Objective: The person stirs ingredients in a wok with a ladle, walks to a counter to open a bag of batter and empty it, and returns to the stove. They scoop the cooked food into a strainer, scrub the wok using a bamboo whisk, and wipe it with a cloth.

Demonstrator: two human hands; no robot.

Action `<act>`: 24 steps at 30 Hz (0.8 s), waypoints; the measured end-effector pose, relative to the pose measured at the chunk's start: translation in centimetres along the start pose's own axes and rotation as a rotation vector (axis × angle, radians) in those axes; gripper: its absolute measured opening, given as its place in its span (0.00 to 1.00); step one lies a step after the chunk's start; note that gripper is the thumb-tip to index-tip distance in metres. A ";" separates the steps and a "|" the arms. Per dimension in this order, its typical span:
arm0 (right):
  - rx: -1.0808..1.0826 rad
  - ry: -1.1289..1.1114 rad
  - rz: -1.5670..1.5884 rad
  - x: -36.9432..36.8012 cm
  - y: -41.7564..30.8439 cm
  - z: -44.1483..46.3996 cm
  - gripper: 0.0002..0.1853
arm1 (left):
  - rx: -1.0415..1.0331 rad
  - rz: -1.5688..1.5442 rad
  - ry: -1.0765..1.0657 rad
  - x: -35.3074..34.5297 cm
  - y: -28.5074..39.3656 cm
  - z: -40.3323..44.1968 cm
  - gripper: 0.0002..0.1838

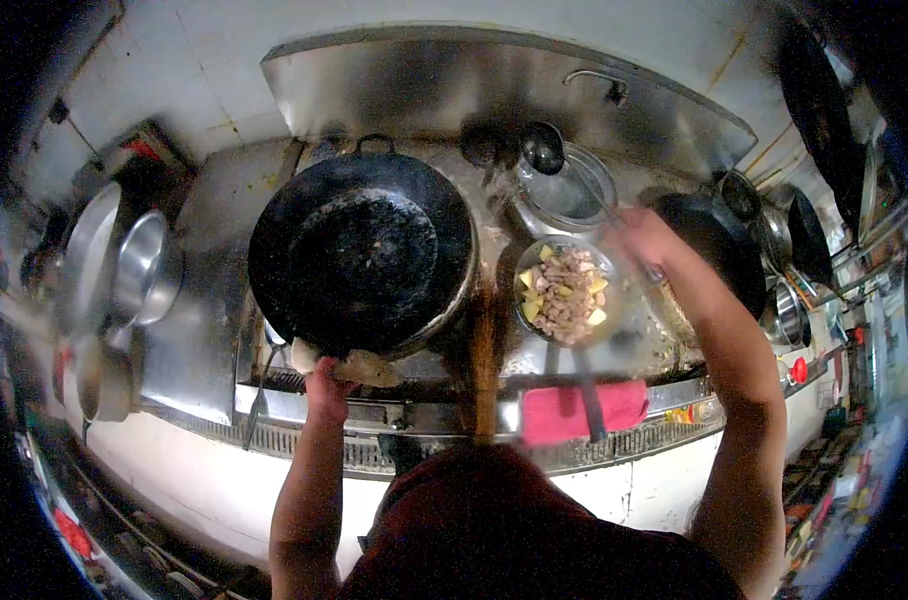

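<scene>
A large black wok (364, 250) sits on the stove, its inside dark with a shiny ring. At its near rim my left hand (328, 388) is closed around a folded, light-brown cloth (372, 370) against the wok's edge. My right hand (642, 240), slightly blurred, grips the handle of a ladle (543, 150). The ladle's dark bowl hangs above the far side of a round metal pot (574, 195). Below that hand, meat pieces and yellow chunks (566, 295) fill a round long-handled vessel, whose handle (589, 400) points toward me.
A pink towel (586, 410) lies on the stove's front edge. Between wok and food runs a brown, brush-like strip (485, 360). Another dark wok (709, 250) is at right; metal bowls (149, 265) stand at left. A tap (614, 90) projects from the steel backsplash (454, 85).
</scene>
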State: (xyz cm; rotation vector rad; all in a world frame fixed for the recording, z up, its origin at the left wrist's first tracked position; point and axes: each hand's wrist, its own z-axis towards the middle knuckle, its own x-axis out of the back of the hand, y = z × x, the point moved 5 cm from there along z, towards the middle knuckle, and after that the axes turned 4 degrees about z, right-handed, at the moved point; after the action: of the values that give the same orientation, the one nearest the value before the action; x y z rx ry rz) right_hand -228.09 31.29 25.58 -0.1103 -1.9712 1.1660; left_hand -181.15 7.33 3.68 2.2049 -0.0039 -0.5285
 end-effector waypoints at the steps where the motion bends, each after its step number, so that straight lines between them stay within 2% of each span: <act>1: 0.023 -0.033 -0.130 0.0 -1.3 -1.8 0.12 | 0.001 0.005 -0.005 -0.2 0.1 -0.3 0.14; 4: -0.035 -0.039 -0.296 0.0 -0.6 -3.3 0.12 | 0.018 0.014 -0.028 -0.5 0.3 -0.3 0.14; 7: 0.165 -0.068 -0.729 -0.6 13.9 4.1 0.13 | -0.001 0.000 -0.023 -0.8 0.7 -0.8 0.14; 10: 0.321 -0.107 -1.156 -2.9 17.3 6.1 0.10 | -0.014 0.027 -0.007 -0.9 0.9 -1.0 0.14; 15: -0.300 -0.531 1.183 -4.8 18.3 6.4 0.06 | -0.033 -0.040 -0.028 -0.4 0.1 0.1 0.14; 16: -0.300 -0.532 1.184 -4.8 18.0 5.9 0.06 | -0.059 -0.025 -0.004 -0.6 0.4 -0.4 0.15; 18: -0.194 -0.337 1.819 -3.7 12.4 3.0 0.07 | -0.056 0.007 0.009 -0.9 0.6 -0.7 0.16; 19: -0.258 -0.578 1.929 -3.2 13.5 4.2 0.08 | -0.053 0.038 0.021 -1.0 0.7 -0.8 0.19; 24: -0.185 -0.672 2.027 1.9 11.3 3.6 0.14 | -0.050 0.094 0.025 -1.4 1.1 -1.4 0.15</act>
State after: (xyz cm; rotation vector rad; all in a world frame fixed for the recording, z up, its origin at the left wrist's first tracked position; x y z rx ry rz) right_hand -235.36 36.07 17.25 -2.5052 -2.1217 2.2487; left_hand -181.71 7.93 5.81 2.1513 -0.0796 -0.4442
